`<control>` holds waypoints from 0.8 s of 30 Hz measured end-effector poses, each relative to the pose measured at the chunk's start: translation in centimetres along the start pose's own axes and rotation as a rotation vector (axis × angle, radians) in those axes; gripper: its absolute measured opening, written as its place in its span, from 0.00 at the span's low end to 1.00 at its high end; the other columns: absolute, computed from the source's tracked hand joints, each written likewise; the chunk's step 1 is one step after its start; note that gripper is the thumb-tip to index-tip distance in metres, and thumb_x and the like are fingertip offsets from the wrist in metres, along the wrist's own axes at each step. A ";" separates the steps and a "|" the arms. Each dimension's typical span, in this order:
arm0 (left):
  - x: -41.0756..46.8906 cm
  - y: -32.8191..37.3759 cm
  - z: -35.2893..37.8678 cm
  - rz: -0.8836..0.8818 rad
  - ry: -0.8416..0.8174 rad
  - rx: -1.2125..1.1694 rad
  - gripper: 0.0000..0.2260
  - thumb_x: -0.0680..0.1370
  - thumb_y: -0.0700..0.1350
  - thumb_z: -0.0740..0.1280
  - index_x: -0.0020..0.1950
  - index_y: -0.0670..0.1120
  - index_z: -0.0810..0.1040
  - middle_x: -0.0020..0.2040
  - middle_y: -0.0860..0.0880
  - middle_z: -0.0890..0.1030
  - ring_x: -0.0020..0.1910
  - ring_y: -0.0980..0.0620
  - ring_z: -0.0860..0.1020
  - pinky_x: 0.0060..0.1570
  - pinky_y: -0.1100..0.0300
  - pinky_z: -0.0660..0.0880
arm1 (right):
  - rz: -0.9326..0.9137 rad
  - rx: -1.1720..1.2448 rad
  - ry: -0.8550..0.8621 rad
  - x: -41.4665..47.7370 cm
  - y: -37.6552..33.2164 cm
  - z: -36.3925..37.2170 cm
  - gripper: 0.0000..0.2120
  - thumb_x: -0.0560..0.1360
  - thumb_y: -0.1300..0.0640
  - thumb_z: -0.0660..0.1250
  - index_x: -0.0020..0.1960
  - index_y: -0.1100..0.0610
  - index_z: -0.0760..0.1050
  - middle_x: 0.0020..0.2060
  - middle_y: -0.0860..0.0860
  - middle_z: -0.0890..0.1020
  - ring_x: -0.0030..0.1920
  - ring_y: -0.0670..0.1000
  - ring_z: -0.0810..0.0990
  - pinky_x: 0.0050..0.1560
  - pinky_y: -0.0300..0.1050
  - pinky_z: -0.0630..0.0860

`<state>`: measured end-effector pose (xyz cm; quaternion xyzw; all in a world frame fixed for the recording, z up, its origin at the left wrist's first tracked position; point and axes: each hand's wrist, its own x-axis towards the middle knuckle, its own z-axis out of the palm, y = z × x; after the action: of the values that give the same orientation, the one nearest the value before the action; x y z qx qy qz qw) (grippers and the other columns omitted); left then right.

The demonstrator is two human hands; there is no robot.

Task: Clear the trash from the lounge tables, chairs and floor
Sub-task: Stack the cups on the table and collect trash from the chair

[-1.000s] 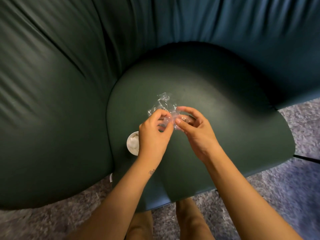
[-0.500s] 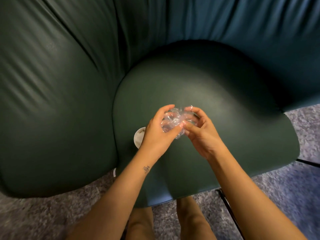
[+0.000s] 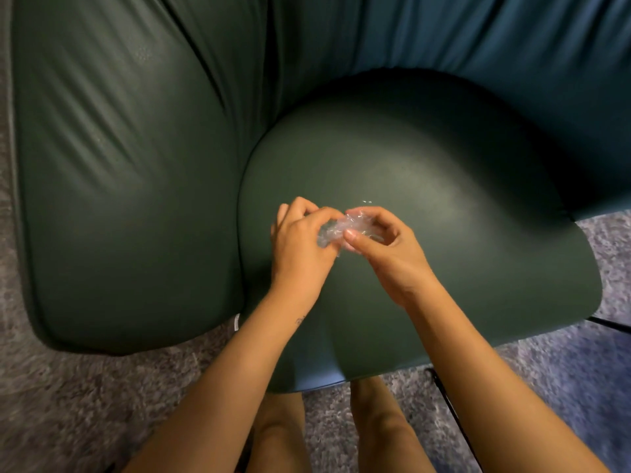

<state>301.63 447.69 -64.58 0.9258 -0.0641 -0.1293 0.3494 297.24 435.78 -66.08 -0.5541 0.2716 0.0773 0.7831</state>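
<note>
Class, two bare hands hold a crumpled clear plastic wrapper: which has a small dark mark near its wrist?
The left hand: mark by its wrist; the right hand, also pinching the wrapper, shows none.

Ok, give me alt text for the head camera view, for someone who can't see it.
The left hand and right hand pinch a crumpled clear wrapper over a dark green chair seat. Grey carpet and the person's legs show below.

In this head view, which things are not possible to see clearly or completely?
- Head view: the clear plastic wrap is partly hidden inside the left hand and right hand.
- Head view: the white tag beside the chair seat is too small to read.
- Head view: the chair back is cut off by the top edge.
</note>
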 end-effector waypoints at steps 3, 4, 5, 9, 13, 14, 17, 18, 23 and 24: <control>-0.5 -0.6 -0.7 0.003 -0.058 0.054 0.11 0.68 0.42 0.74 0.49 0.49 0.82 0.45 0.54 0.72 0.50 0.50 0.70 0.48 0.59 0.61 | -0.029 -0.065 0.098 0.0 0.6 1.4 0.08 0.67 0.65 0.74 0.42 0.57 0.78 0.38 0.48 0.82 0.39 0.46 0.80 0.42 0.39 0.77; -0.7 -0.9 -1.1 0.002 -0.079 0.030 0.13 0.68 0.42 0.74 0.51 0.49 0.81 0.47 0.53 0.74 0.51 0.49 0.72 0.50 0.57 0.63 | -0.033 -0.093 0.137 0.0 0.9 1.7 0.08 0.68 0.67 0.73 0.40 0.56 0.78 0.37 0.49 0.82 0.39 0.47 0.80 0.42 0.40 0.77; -1.0 -1.2 -1.4 -0.002 -0.094 -0.013 0.15 0.68 0.42 0.74 0.53 0.49 0.79 0.49 0.52 0.76 0.51 0.49 0.74 0.52 0.54 0.65 | -0.044 -0.154 0.176 0.0 1.1 1.9 0.09 0.68 0.67 0.72 0.39 0.55 0.77 0.37 0.49 0.82 0.38 0.47 0.79 0.43 0.40 0.77; -2.5 -3.1 -2.5 -0.001 -0.063 -0.099 0.13 0.68 0.39 0.74 0.51 0.46 0.79 0.47 0.54 0.80 0.47 0.48 0.77 0.52 0.47 0.72 | -0.141 -0.427 0.244 -0.3 2.3 3.4 0.15 0.67 0.67 0.72 0.37 0.48 0.73 0.35 0.41 0.79 0.34 0.38 0.76 0.38 0.31 0.73; -3.4 -5.3 -1.6 0.011 -0.004 -0.005 0.07 0.67 0.37 0.74 0.43 0.42 0.81 0.41 0.48 0.82 0.44 0.43 0.77 0.47 0.48 0.73 | -0.289 -0.677 0.237 -1.3 4.2 4.7 0.12 0.66 0.68 0.70 0.43 0.55 0.71 0.38 0.45 0.78 0.37 0.46 0.76 0.39 0.33 0.71; -3.6 -5.7 -1.3 0.004 -0.006 0.023 0.06 0.67 0.37 0.74 0.43 0.41 0.81 0.40 0.47 0.82 0.45 0.43 0.76 0.47 0.50 0.71 | -0.319 -0.764 0.230 -1.5 4.6 4.8 0.10 0.66 0.67 0.70 0.44 0.58 0.72 0.39 0.48 0.79 0.39 0.49 0.77 0.39 0.35 0.70; -3.6 -6.8 -0.6 0.016 0.012 0.095 0.06 0.66 0.35 0.73 0.41 0.42 0.81 0.37 0.47 0.81 0.46 0.42 0.76 0.48 0.54 0.66 | -0.400 -0.968 0.169 -1.9 5.6 4.7 0.09 0.68 0.63 0.71 0.48 0.60 0.76 0.45 0.52 0.82 0.46 0.54 0.79 0.46 0.37 0.67; -3.5 -7.1 -0.4 0.028 0.025 0.113 0.07 0.65 0.34 0.73 0.41 0.42 0.81 0.37 0.48 0.81 0.47 0.43 0.76 0.48 0.54 0.66 | -0.423 -1.017 0.139 -2.1 5.8 4.7 0.10 0.70 0.61 0.71 0.50 0.60 0.77 0.48 0.52 0.82 0.49 0.55 0.79 0.51 0.38 0.66; -2.6 -8.3 0.1 0.067 0.014 0.173 0.10 0.65 0.34 0.73 0.43 0.43 0.82 0.42 0.49 0.82 0.50 0.42 0.75 0.50 0.58 0.60 | -0.547 -1.183 0.164 -3.0 7.1 4.5 0.18 0.69 0.58 0.70 0.57 0.61 0.77 0.56 0.60 0.77 0.55 0.58 0.77 0.55 0.49 0.69; -2.4 -8.4 0.2 0.076 0.010 0.192 0.10 0.64 0.34 0.74 0.43 0.43 0.82 0.42 0.49 0.82 0.49 0.41 0.75 0.50 0.58 0.60 | -0.578 -1.206 0.171 -3.2 7.3 4.4 0.19 0.68 0.60 0.71 0.58 0.62 0.77 0.55 0.61 0.78 0.54 0.58 0.77 0.53 0.49 0.70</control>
<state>299.49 454.33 -69.87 0.9525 -0.1098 -0.1047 0.2641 292.98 443.07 -69.49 -0.9490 0.0826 -0.0412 0.3016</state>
